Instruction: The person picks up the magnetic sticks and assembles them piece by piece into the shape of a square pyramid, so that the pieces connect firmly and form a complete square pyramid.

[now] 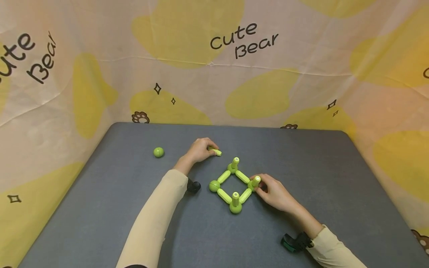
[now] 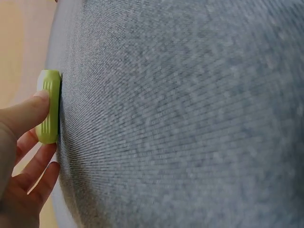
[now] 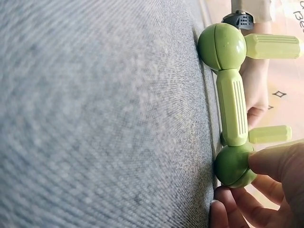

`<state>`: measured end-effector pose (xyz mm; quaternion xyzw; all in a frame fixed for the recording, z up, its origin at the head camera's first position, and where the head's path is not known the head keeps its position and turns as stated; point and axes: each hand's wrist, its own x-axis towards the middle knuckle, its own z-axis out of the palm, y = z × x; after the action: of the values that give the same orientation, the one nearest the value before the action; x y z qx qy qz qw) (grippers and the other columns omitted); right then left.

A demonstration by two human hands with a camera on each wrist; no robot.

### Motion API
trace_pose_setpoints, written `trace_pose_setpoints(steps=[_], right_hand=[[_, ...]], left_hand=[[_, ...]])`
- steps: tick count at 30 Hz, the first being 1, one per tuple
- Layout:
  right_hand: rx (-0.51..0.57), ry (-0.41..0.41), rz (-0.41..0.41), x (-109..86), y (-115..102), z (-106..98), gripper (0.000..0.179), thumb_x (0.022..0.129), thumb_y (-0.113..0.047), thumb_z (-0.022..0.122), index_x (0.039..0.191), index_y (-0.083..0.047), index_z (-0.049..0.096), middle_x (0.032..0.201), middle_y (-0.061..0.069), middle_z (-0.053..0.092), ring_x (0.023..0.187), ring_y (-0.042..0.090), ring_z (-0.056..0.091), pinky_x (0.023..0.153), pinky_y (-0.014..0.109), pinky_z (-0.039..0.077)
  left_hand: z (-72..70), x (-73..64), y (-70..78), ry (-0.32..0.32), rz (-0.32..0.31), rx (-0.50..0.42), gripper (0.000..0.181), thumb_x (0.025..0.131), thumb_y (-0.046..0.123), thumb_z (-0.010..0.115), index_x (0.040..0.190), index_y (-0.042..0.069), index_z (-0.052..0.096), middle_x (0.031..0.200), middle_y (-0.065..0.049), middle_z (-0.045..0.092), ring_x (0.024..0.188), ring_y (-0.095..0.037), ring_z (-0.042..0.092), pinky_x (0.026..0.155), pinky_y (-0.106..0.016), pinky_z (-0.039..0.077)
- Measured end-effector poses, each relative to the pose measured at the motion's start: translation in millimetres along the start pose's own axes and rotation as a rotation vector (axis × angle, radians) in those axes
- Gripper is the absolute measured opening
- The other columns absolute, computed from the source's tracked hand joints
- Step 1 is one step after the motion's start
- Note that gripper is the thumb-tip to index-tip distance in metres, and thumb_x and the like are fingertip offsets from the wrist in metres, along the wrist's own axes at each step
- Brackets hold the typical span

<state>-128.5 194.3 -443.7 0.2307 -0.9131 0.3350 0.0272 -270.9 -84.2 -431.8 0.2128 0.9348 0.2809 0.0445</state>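
In the head view, a square of light green ridged rods (image 1: 224, 195) and green balls (image 1: 214, 186) lies on the grey table. Upright rods stand on the far ball (image 1: 232, 169), the near ball (image 1: 235, 207) and the right one; the left ball bears none. My left hand (image 1: 200, 149), beyond the square's left side, pinches a loose light green rod (image 2: 53, 107) lying along the tabletop. With thumb and fingers, my right hand (image 1: 276, 193) pinches the right corner ball (image 3: 231, 166), which a rod (image 3: 232, 107) joins to a neighbouring ball (image 3: 222, 46).
A single green ball (image 1: 158, 152) sits at the far left of the grey table (image 1: 301, 149). Behind the table hangs a printed cloth (image 1: 187, 78) with yellow patches. A dark wrist device (image 1: 296, 242) is strapped to my right wrist, low over the table.
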Motion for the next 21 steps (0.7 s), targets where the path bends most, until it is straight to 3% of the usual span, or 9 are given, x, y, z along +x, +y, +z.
trace_pose_setpoints(steps=[7,12,21], right_hand=[[0.003,0.007,-0.002,0.5,0,0,0.027,0.084,-0.005,0.063,0.111,-0.011,0.061,0.094,-0.002,0.059,0.08,0.009,0.053,0.065,0.024,0.045],[-0.004,0.007,-0.005,0.7,0,1,0.026,0.085,-0.005,0.062,0.11,-0.01,0.062,0.094,-0.001,0.059,0.079,0.008,0.054,0.065,0.024,0.046],[0.003,0.012,-0.002,0.4,-1,0,0.025,0.085,-0.004,0.062,0.109,-0.011,0.062,0.094,-0.001,0.06,0.078,0.008,0.054,0.064,0.024,0.046]], left_hand=[[-0.1,-1.6,2.0,-0.01,-0.021,0.059,0.022,0.081,0.026,0.071,0.101,0.018,0.072,0.096,0.0,0.064,0.09,-0.019,0.058,0.079,-0.035,0.046],[2.4,-5.5,2.5,-0.001,-0.035,0.021,0.02,0.081,0.026,0.071,0.1,0.019,0.072,0.094,0.001,0.064,0.087,-0.016,0.059,0.077,-0.034,0.047],[-1.4,-18.9,9.9,0.052,0.036,-0.051,0.017,0.082,0.027,0.07,0.098,0.021,0.071,0.089,0.005,0.066,0.07,-0.012,0.054,0.061,-0.027,0.043]])
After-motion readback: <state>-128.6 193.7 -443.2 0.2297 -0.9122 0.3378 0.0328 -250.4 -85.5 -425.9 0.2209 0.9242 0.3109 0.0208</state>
